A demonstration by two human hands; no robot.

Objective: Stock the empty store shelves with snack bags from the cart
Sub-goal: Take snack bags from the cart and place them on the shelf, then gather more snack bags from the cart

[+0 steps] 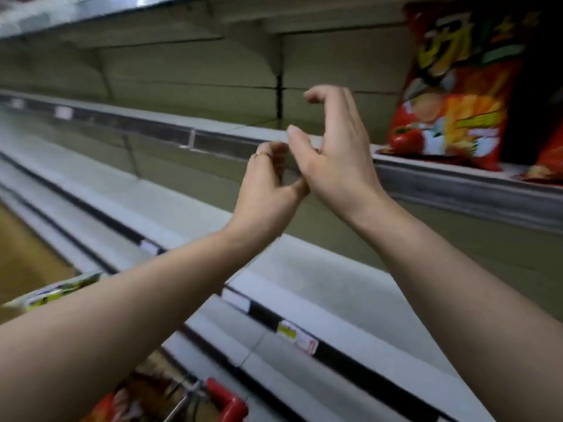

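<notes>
We are facing the long shelf (231, 132), bare along its left stretch with a red snack bag (451, 95) standing upright at its right end. So we judge it best to be filling leftwards from that bag, setting each new one upright, face out, just beside the last. The cart (227, 400) is sitting low at our left with more bags (100, 406) inside, while our left hand (268, 190) and right hand (338, 147) are hovering together before the shelf edge, seemingly touching near the thumbs, fingers loosely curved, holding nothing.
</notes>
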